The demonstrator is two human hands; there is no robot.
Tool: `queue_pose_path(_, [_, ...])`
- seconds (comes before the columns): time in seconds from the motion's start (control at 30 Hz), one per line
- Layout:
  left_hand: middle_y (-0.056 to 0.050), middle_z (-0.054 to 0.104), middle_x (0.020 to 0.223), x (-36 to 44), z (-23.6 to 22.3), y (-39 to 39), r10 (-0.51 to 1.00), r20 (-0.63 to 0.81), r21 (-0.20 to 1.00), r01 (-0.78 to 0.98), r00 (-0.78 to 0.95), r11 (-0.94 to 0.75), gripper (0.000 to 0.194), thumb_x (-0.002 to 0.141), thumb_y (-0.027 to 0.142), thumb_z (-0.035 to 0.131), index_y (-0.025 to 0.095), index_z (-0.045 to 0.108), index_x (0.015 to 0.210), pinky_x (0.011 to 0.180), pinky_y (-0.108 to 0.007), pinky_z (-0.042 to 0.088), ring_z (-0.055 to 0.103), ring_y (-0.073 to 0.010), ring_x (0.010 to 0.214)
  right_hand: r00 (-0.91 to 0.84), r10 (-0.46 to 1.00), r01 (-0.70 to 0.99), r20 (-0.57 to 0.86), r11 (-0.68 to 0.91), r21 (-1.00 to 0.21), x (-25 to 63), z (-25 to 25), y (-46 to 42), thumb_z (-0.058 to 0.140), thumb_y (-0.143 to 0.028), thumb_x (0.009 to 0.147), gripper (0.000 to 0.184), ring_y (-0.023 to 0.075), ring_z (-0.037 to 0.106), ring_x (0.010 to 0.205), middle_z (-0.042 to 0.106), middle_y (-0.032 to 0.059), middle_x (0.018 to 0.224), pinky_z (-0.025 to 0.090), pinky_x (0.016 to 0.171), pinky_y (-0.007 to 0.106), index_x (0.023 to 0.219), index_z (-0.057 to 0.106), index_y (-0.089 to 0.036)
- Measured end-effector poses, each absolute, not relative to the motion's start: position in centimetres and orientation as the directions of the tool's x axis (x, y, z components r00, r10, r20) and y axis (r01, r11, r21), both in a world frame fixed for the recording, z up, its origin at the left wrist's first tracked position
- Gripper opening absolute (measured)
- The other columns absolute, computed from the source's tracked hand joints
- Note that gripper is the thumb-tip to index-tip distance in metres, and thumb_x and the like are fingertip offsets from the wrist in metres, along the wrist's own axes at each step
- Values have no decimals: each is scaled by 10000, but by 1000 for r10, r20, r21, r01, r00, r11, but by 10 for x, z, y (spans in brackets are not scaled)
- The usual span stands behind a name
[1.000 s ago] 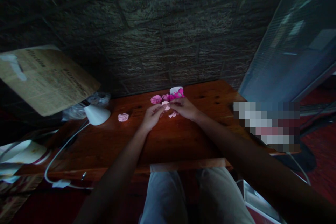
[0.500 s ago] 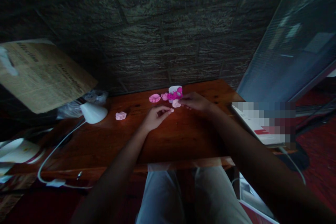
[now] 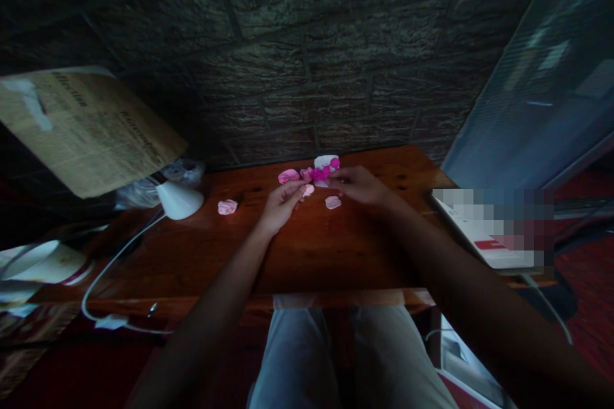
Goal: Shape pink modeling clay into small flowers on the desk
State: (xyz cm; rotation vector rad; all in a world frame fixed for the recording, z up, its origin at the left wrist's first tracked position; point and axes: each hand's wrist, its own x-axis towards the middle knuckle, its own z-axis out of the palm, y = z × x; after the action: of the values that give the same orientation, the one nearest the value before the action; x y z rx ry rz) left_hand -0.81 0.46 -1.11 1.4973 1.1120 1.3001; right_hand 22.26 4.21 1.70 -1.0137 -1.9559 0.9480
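Note:
My left hand (image 3: pixel 282 206) is closed, its thumb and fingers pinching a small pale pink piece (image 3: pixel 307 190) that looks like modelling clay. Just right of it, my right hand (image 3: pixel 359 185) has its fingers drawn together at a magenta lumpy cluster (image 3: pixel 320 174); what they grip, if anything, is hidden. The cluster lies against a small white container (image 3: pixel 325 161). A flat pale pink piece (image 3: pixel 332 202) rests on the wood below the right fingers. Behind the left hand sit a pink ruffled disc (image 3: pixel 288 176) and a smaller pink lump (image 3: pixel 306 174).
Further left on the wooden table (image 3: pixel 307 255) lies a pale pink crumpled lump (image 3: pixel 227 206). A lamp with a white base (image 3: pixel 180 200) and paper shade (image 3: pixel 91 131) stands beyond it. A white box-like item (image 3: pixel 484 236) sits at the right edge. The stone wall (image 3: pixel 307 64) backs the table.
A flat pale pink piece that was at my right fingertips now lies on the table. The right hand has shifted to the magenta cluster. My left hand, with its pale pink piece, has moved slightly up.

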Motion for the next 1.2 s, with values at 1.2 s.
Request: queue_pose_path(1.2, [-35, 763, 760, -10, -16, 5, 900, 411, 788, 438, 149, -432, 243, 988, 363, 585, 169, 711, 1060, 716, -277, 519, 725, -180, 733, -577, 808, 364, 116, 382, -850, 219, 3, 44, 678, -168, 864, 184, 177, 739, 733, 817, 61, 903, 578, 707, 292, 985, 817, -179])
